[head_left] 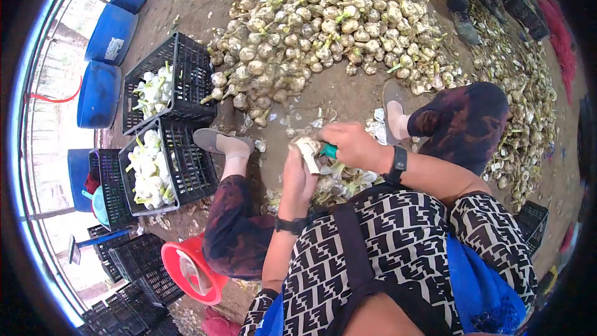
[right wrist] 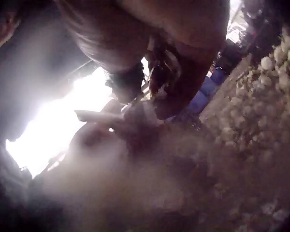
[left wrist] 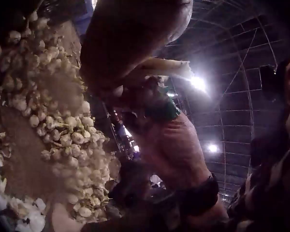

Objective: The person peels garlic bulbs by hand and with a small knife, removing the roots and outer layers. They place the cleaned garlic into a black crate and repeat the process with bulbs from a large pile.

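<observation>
Left hand [head_left: 298, 177]: in the head view, curled round a papery white garlic bulb [head_left: 305, 147] with a thick pale stalk [head_left: 311, 163]; a snug, unsquashed hold would suit it.
Right hand [head_left: 360, 144]: gripping a short bright-green handle [head_left: 329, 150] just beside the bulb; short, light strokes look wisest.
Crates: black slatted plastic crates [head_left: 191, 71] with white bulbs [head_left: 151, 168] inside, a fair guide for finish.
Stalk: in the left wrist view it juts clear of the left hand, the green handle near; I'd angle strokes away from those fingers.
Haze: in the right wrist view, blur hides the handle's working end; I can't tell whether it touches the bulb, so I'd go gently.
</observation>
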